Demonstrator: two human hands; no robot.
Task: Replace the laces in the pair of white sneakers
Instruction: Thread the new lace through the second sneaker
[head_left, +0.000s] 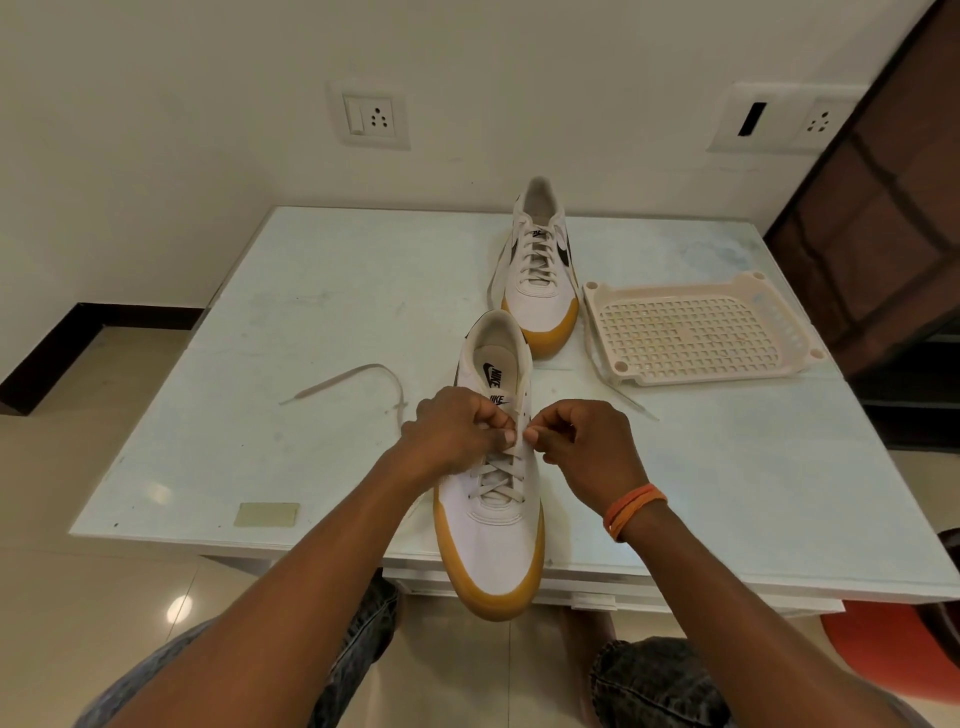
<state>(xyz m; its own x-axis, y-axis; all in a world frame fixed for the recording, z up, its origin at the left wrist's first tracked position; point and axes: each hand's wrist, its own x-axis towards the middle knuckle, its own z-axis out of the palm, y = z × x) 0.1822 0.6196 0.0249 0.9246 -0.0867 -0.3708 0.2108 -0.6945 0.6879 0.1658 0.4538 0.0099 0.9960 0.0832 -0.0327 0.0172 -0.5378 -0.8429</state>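
Observation:
A white sneaker with a tan sole (493, 545) lies at the table's front edge, toe towards me and jutting past the edge. Its lower eyelets are laced with a pale lace. My left hand (457, 431) grips the shoe's left eyelet flap and pinches the lace near the tongue. My right hand (582, 441) pinches the lace at the right eyelet row. One loose lace end (353, 376) trails left across the table, and another lace end (639, 408) shows to the right. The second sneaker (540, 275) stands farther back, fully laced.
A cream perforated plastic tray (696, 332) sits right of the far sneaker. The pale glass-topped table (311, 312) stands against a wall with sockets. A small tan sticker (266, 514) lies near the front left edge. My knees are under the table edge.

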